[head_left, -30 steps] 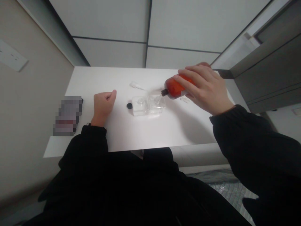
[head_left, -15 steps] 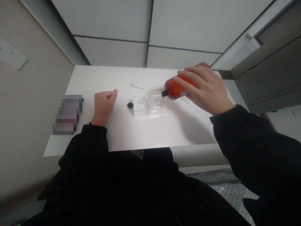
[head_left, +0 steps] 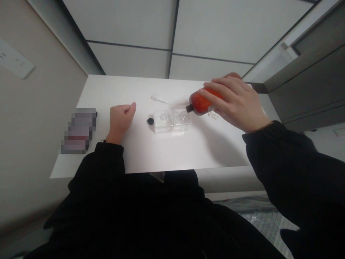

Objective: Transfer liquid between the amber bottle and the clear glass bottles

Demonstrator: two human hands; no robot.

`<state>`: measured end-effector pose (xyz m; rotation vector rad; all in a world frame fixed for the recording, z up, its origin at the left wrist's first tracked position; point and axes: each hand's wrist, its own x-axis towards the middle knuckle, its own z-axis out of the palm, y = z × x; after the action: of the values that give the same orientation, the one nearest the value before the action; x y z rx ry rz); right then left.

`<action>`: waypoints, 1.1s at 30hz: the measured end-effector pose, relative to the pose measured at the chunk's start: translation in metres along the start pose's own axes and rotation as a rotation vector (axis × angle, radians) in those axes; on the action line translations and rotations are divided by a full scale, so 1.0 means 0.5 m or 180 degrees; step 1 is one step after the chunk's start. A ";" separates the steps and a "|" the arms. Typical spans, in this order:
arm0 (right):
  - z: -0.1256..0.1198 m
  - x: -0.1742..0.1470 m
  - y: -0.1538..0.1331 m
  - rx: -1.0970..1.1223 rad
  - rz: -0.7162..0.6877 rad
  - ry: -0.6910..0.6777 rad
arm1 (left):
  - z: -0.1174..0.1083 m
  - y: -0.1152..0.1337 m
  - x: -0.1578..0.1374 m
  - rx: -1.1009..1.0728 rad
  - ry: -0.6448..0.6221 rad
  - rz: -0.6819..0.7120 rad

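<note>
My right hand (head_left: 233, 102) is wrapped round an orange-red bottle (head_left: 198, 103), tilted so its dark, uncapped-looking neck points down and left. Below the neck stands a clear plastic container (head_left: 172, 121) in two square halves, each with a round shape in it; whether liquid is running out is too small to tell. Just left of the container lies a small round black cap (head_left: 150, 121). My left hand (head_left: 122, 118) is closed in a fist above the table, left of the cap, and nothing shows in its fingers.
A white table (head_left: 151, 154) carries everything. Behind the container lies a small whitish, translucent item (head_left: 159, 98), and small clear pieces (head_left: 214, 115) lie under the right hand. At the left edge is a blurred-out flat device (head_left: 79, 131). White panels (head_left: 129, 59) stand behind the table.
The view has shifted very slightly, moving everything a little to the right. Both hands and the tilted bottle otherwise keep their positions.
</note>
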<state>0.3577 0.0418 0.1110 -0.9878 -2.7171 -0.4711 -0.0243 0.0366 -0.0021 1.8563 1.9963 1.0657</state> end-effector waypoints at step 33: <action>-0.038 0.047 -0.012 0.0514 -0.0028 -0.0571 | 0.001 0.001 0.002 -0.0096 0.0012 0.0053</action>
<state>0.3376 0.0444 0.1342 -1.0198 -2.8627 -0.1675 -0.0240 0.0374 -0.0018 1.8601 1.9592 1.0984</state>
